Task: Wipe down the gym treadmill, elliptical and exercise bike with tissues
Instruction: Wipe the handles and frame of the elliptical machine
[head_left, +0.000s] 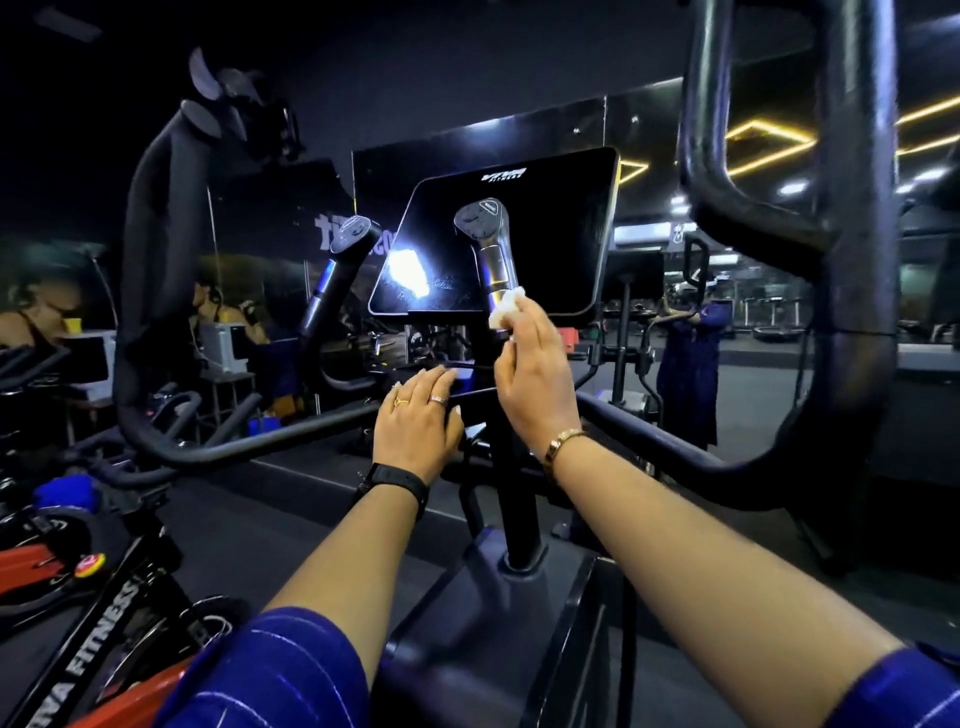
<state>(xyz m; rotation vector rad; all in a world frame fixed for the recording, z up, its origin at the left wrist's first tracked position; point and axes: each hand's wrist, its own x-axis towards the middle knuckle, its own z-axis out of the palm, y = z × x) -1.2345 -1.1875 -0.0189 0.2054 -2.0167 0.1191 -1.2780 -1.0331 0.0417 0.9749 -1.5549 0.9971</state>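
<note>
Two hands are up at the front of the elliptical (519, 512), and only one of them has anything in it. The right hand (535, 374) pinches a crumpled white tissue (506, 306) at its fingertips. The wad sits above the knuckles, pressed against the silver lower section of the right-side inner grip (488, 244), just under its button-topped head. A gold bracelet (563, 444) circles that wrist.

The left hand (415, 415) lies lower and to the left of the tissue, well clear of it. Its fingers are straight and close together, laid flat over the dark crossbar (291, 440) beneath the console. It holds nothing. It wears rings on two fingers and a black band (395, 480) at the wrist.

Behind both hands the console screen (550, 234) is dark, tilted back, with a bright glare patch on its lower left. The matching left-side inner grip (345, 244) stands to the left of the screen, apart from either hand. Thick black swing arms rise on the outside, one curving up at the left (156, 260) and one looming close at the right (857, 260).

Down at the lower left stands a red and black exercise bike (104, 613) with white "FITNESS" lettering on its frame. A mirror wall (753, 322) ahead reflects gym lights and a figure in blue (685, 364).
</note>
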